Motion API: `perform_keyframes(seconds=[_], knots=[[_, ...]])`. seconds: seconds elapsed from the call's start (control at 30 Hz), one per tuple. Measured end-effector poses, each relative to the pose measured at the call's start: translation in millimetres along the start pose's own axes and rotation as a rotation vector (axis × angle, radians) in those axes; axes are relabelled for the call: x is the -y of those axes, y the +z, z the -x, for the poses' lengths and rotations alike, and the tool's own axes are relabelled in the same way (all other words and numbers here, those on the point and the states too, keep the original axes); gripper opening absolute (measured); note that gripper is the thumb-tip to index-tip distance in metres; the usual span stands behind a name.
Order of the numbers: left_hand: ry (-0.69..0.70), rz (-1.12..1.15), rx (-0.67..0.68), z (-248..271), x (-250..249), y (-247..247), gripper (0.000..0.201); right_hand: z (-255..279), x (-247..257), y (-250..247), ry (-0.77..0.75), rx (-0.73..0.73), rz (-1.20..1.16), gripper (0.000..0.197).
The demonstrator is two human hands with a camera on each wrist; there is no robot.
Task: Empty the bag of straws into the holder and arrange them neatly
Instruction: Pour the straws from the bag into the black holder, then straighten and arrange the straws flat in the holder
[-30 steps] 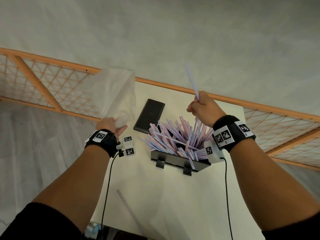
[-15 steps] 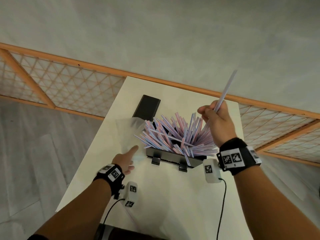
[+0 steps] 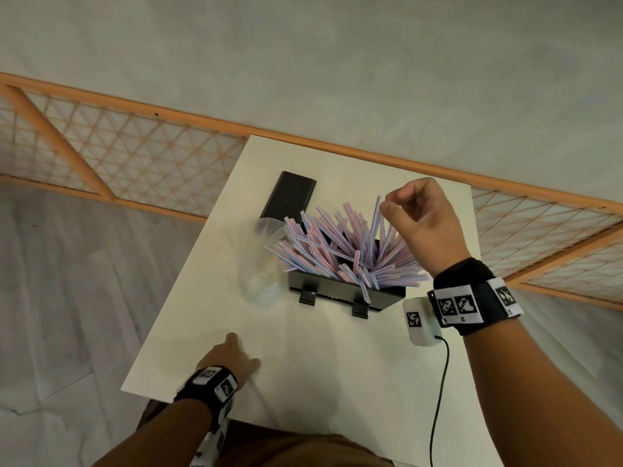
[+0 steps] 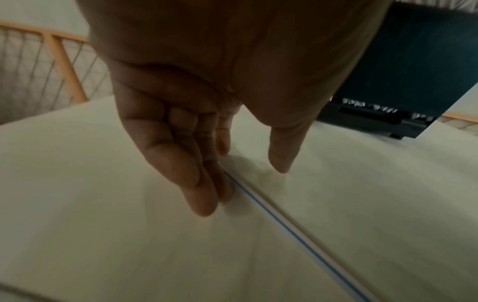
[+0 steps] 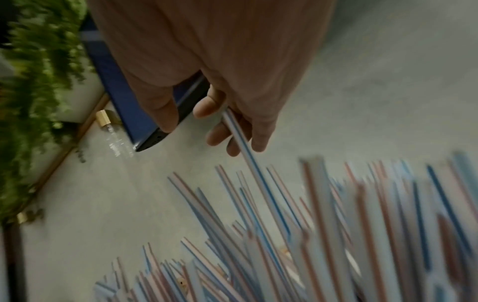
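Head view: stray straw, last tidy-up

Left hand (image 3: 232, 357) flat on table (image 3: 337, 358), fingers (image 4: 199, 196) straight, touching fallen straw (image 4: 297, 235) near the front edge. Right hand (image 3: 423, 219) loosely curled above holder (image 3: 340, 293), pinching one upright straw (image 5: 248, 155). Straws (image 3: 340, 247) fanned untidily in holder; emptied bag (image 3: 259, 261) lying just beside it, left. Step, by judgement: gathering strays and straightening. Next: pinch fallen straw, lift, drop in upright. No legible writing; only coded squares on wristbands (image 3: 462, 303).
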State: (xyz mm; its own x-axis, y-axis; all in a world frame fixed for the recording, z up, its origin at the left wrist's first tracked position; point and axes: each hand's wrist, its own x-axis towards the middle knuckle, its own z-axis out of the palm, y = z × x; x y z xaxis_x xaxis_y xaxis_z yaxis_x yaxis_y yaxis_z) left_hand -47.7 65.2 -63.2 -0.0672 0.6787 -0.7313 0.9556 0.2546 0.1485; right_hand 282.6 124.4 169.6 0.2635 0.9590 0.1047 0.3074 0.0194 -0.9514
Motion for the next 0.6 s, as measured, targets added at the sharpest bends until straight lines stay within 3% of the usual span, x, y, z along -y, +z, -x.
perform_keyframes(seconds=[0.13,0.27,0.43,0.5,0.57,0.6], knots=[[-0.051,0.094,0.005,-9.5,4.7,1.1,0.06,29.3,33.8,4.4,-0.142,0.067,0.119,0.011],[-0.123,0.195,-0.02,-15.8,3.3,-2.3,0.054,81.5,49.1,34.1,-0.183,0.355,0.131,0.012],[-0.123,0.447,-0.004,-14.7,3.8,-8.1,0.067,124.7,-3.9,83.4,-0.075,0.824,0.448,0.016],[-0.095,0.541,-0.015,-2.0,-2.5,-15.0,0.075,135.2,-27.2,97.5,0.02,0.884,0.574,0.021],[-0.014,0.596,-0.026,12.9,-12.0,-25.8,0.098,140.9,-44.4,108.1,0.083,0.874,0.632,0.031],[0.039,0.618,-0.035,21.2,-16.7,-31.9,0.1,142.4,-50.8,111.5,0.117,0.854,0.641,0.038]])
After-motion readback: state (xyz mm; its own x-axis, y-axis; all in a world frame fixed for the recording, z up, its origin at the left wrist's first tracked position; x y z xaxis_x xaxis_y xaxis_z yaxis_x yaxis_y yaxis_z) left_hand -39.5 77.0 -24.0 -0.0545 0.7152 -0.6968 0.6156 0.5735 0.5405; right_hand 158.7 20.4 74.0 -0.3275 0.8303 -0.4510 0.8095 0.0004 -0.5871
